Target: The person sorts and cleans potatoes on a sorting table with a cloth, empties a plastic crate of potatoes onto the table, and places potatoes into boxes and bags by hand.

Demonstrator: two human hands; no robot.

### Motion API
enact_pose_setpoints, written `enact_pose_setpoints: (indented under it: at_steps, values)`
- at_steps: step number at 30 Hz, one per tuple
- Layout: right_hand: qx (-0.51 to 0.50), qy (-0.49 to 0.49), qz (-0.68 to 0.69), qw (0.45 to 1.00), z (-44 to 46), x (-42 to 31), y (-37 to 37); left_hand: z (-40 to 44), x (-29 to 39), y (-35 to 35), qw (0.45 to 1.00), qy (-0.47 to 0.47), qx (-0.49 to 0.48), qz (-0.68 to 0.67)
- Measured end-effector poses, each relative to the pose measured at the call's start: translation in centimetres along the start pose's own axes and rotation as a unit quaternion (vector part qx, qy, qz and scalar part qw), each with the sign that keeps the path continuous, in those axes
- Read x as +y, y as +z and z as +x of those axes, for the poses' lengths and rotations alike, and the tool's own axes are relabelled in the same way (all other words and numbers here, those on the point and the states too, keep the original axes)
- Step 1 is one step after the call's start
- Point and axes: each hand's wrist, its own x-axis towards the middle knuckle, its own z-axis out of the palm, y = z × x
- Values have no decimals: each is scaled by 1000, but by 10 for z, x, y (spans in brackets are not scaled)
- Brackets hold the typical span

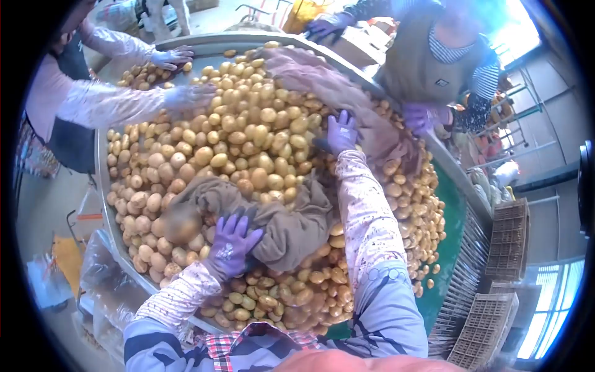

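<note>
Both my hands wear purple gloves. My left hand (232, 245) lies with its fingers spread, on or just beside a brown cloth (291, 232) that is bunched on a heap of potatoes (248, 127). Farther out, my right hand (341, 133) has its fingers stretched out at the edge of a dusty pinkish cloth (365, 118); whether it presses on the cloth or on the potatoes, I cannot make out. Neither hand grips anything visible. Small potatoes (266, 301) lie close to my body, and a large table with a metal rim (106, 204) holds the heap.
A co-worker's gloved hands (189, 96) reach over the potatoes from the left. Across the table another person's purple-gloved hand (424, 118) rests near the rim. At right are a green surface (449, 192), a rack of metal bars (462, 273) and crates (508, 239).
</note>
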Motion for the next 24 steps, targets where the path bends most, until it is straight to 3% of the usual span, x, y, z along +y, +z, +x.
enact_pose_setpoints:
  at_steps: [1,4,8,9,11,12,15,18,19,21,23,24]
  values:
    - [14,-11,-104,994,-7,-3,15,-1,2,-1,1000,-16,-8,-3]
    - [-73,21,-10,997,-34,-4,1,4,8,-1,998,-33,-42,34]
    - [-60,-62,-123,989,-45,-21,-8,11,15,-12,997,-54,-43,-24]
    - [-130,67,36,989,-51,-40,-12,8,12,-12,998,-52,-33,-31]
    - [-177,52,84,979,-83,-56,-13,4,10,-12,997,-55,-13,-46]
    - [-155,-87,-30,984,-103,-55,-10,3,12,-10,997,-57,-3,-60]
    - [-159,-83,20,984,-132,-71,-73,-14,9,-12,991,-62,13,-120]
    - [-149,89,358,917,-125,-29,-36,-34,7,-13,994,-32,18,-100]
    - [-177,256,386,868,-106,-33,-47,-32,9,-28,992,-11,5,-127]
    - [-98,184,377,902,-77,-48,-93,-21,-1,-55,973,25,-29,-227]
    - [-61,173,284,941,-41,-39,-42,-5,-21,-71,924,47,-68,-372]
    - [-43,166,237,956,-29,-36,-18,2,-29,-73,916,14,-35,-400]
